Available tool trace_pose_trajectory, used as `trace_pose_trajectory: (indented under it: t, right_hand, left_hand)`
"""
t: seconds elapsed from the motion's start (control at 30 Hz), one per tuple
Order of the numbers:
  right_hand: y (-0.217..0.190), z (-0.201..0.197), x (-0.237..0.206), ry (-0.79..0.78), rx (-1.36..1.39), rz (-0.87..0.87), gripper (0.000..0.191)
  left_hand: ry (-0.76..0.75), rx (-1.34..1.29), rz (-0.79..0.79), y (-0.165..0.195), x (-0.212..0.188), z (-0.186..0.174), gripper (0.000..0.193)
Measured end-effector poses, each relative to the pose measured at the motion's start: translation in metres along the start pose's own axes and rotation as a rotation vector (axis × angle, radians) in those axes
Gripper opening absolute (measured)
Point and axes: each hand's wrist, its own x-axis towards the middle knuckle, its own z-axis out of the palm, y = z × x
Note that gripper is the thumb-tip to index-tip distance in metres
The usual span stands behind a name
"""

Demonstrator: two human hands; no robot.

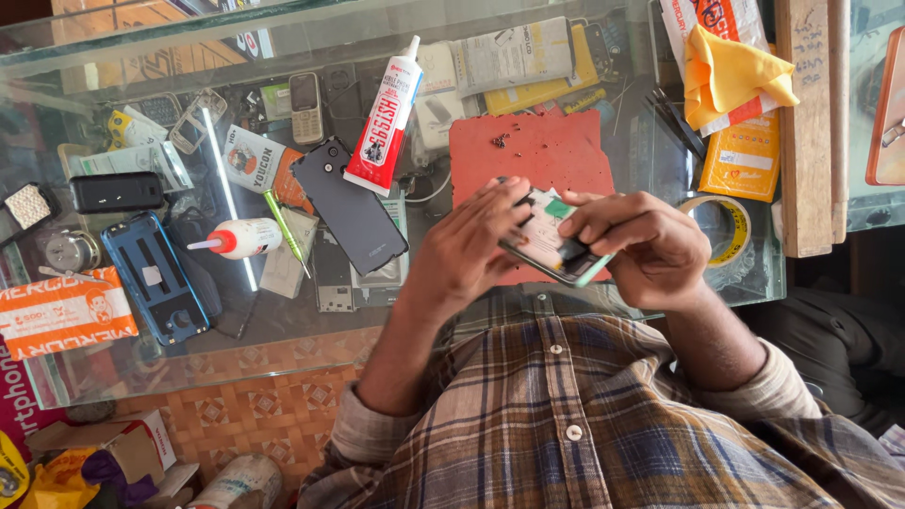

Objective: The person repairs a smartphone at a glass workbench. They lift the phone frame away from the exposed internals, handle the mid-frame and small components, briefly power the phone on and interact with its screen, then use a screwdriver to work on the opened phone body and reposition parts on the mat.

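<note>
Both hands work at the near edge of the glass counter, above a red mat. Left hand has its fingers curled around an opened phone, gripping one end. Right hand clasps the other end, fingers closed. A glue tube lies mid-counter, well apart.

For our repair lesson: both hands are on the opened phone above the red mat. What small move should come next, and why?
Probably lower the phone onto the red mat. The left hand and right hand hold it in the air, its inside exposed, and loose screws lie on the mat.
</note>
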Motion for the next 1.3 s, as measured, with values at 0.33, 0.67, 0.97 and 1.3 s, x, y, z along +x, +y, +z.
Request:
trace_pose_trajectory:
  t: [0.33, 0.67, 0.97, 1.3]
  right_hand:
    - [0.032, -0.032, -0.011, -0.222, -0.418, 0.113, 0.031]
    - [0.022, -0.025, -0.007, -0.421, -0.594, 0.198, 0.051]
    - [0.036, -0.027, -0.009, -0.452, -0.603, 0.143, 0.068]
    - [0.037, -0.037, -0.023, -0.099, -0.756, 0.216, 0.035]
  left_hand:
    - [-0.225, 0.588, 0.151, -0.020, -0.031, 0.023, 0.033]
    - [-0.287, 0.648, 0.063, -0.015, -0.037, 0.039, 0.035]
    - [-0.038, 0.286, -0.100, -0.017, -0.033, 0.000, 0.052]
    - [0.097, 0.212, -0.239, -0.015, -0.007, -0.009, 0.019]
